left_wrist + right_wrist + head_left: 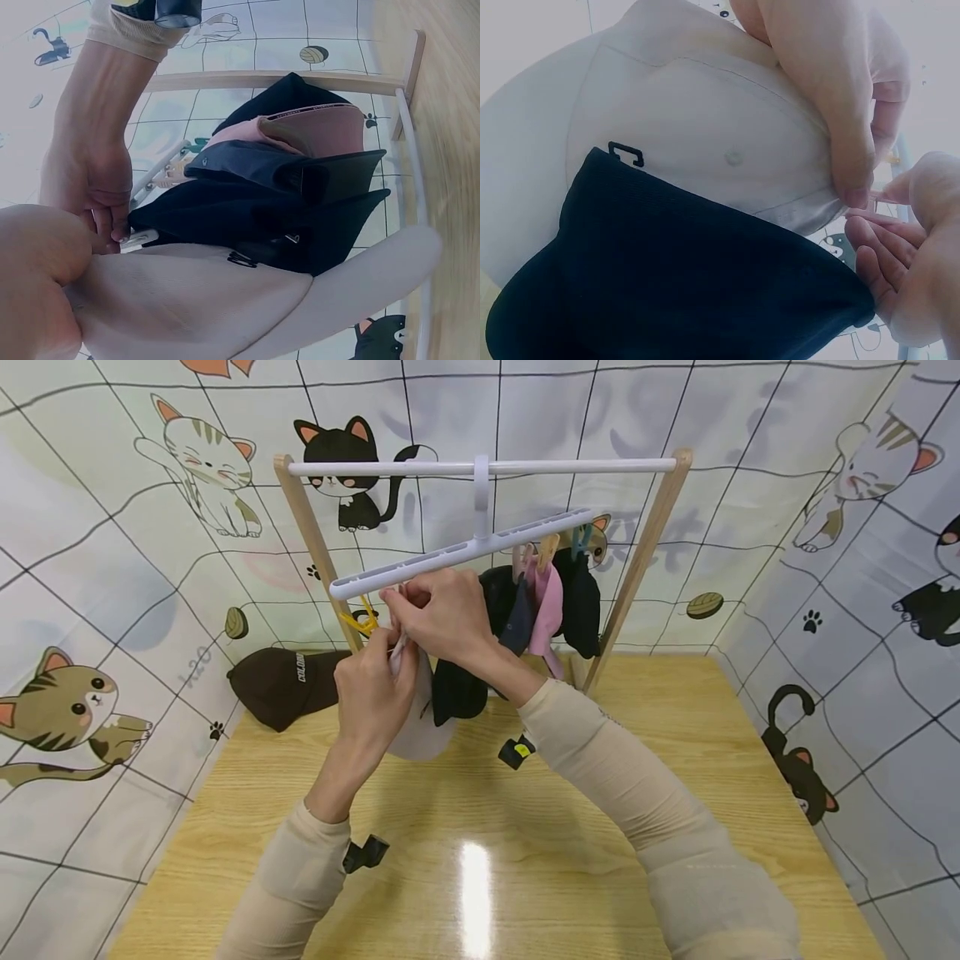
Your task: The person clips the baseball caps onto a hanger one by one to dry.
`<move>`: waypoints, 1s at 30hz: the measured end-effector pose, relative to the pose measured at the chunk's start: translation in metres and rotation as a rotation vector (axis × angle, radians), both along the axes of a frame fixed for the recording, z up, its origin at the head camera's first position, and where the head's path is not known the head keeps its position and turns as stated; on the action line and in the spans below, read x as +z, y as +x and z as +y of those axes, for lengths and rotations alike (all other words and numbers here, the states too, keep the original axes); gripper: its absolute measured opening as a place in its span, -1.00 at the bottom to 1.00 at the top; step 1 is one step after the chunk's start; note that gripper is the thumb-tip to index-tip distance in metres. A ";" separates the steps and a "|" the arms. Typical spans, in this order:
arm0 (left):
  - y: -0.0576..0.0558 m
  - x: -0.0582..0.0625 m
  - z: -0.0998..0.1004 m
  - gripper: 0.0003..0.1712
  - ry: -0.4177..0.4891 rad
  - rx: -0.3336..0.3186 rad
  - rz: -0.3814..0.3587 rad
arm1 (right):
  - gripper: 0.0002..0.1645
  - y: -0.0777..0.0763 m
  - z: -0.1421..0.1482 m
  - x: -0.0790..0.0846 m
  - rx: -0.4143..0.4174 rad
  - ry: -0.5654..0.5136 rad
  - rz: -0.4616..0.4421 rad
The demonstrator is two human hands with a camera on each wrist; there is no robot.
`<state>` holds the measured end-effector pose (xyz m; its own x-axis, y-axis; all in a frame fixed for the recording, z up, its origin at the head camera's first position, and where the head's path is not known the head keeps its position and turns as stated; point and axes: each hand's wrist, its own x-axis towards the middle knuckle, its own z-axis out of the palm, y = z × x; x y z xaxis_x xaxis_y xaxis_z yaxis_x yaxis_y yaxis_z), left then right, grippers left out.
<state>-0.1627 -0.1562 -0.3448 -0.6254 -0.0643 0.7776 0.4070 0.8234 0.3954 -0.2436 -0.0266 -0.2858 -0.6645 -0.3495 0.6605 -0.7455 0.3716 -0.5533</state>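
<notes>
My left hand (375, 685) grips the edge of a cream baseball cap (423, 735), whose brim hangs downward. Close against it, my right hand (446, 614) pinches a pale clothespin (141, 238) at the cap's gathered edge. Both hands work just under the left end of a white clip hanger (442, 558), which tilts down to the left. A yellow clothespin (363, 620) dangles beside the left fingertips. Right of the cream cap hang black caps (682, 270), a dark blue cap (255, 165) and a pink cap (546, 610).
The hanger hooks over the white bar (585, 466) of a wooden-sided rack (641, 564). A dark brown cap (277, 687) lies on the wooden table (465, 827) at the left. Behind stands a cat-patterned backdrop (510, 410).
</notes>
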 end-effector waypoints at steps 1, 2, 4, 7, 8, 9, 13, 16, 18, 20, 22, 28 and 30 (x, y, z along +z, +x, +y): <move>0.000 0.000 0.000 -0.75 -0.001 0.003 0.000 | -0.57 0.000 0.000 0.000 0.003 0.002 0.000; 0.000 -0.001 -0.001 -0.75 -0.001 0.006 0.001 | -0.57 -0.001 0.000 0.000 0.006 0.005 0.000; -0.001 -0.001 -0.001 -0.74 0.001 0.006 -0.003 | -0.57 -0.001 0.000 0.000 0.016 0.007 -0.001; -0.001 -0.002 -0.001 -0.74 -0.003 0.002 -0.009 | -0.57 -0.001 0.000 0.000 0.022 0.007 0.002; -0.001 -0.002 -0.001 -0.73 -0.004 -0.002 -0.012 | -0.56 -0.001 0.001 -0.001 0.020 0.007 0.003; -0.001 -0.002 -0.001 -0.73 -0.005 -0.006 -0.014 | -0.56 -0.001 0.001 -0.001 0.018 0.006 0.004; -0.002 -0.003 0.000 -0.74 -0.012 -0.013 -0.017 | -0.55 -0.002 0.002 -0.001 0.007 0.005 0.005; -0.003 -0.004 0.000 -0.75 -0.014 -0.013 -0.012 | -0.56 -0.002 0.002 -0.002 0.004 0.007 0.004; -0.003 -0.005 0.000 -0.76 -0.011 -0.014 -0.009 | -0.56 -0.002 0.002 -0.003 0.003 0.010 0.006; -0.003 -0.006 0.001 -0.76 -0.009 -0.014 -0.006 | -0.56 -0.002 0.002 -0.004 -0.001 0.014 0.012; -0.004 -0.007 0.001 -0.77 -0.005 -0.013 -0.001 | -0.56 -0.002 0.002 -0.004 -0.005 0.016 0.016; -0.005 -0.009 0.002 -0.77 0.002 -0.011 0.032 | -0.55 -0.002 0.002 -0.004 -0.011 0.018 0.029; -0.006 -0.009 0.002 -0.77 -0.002 -0.013 0.040 | -0.56 -0.003 0.002 -0.004 -0.009 0.017 0.035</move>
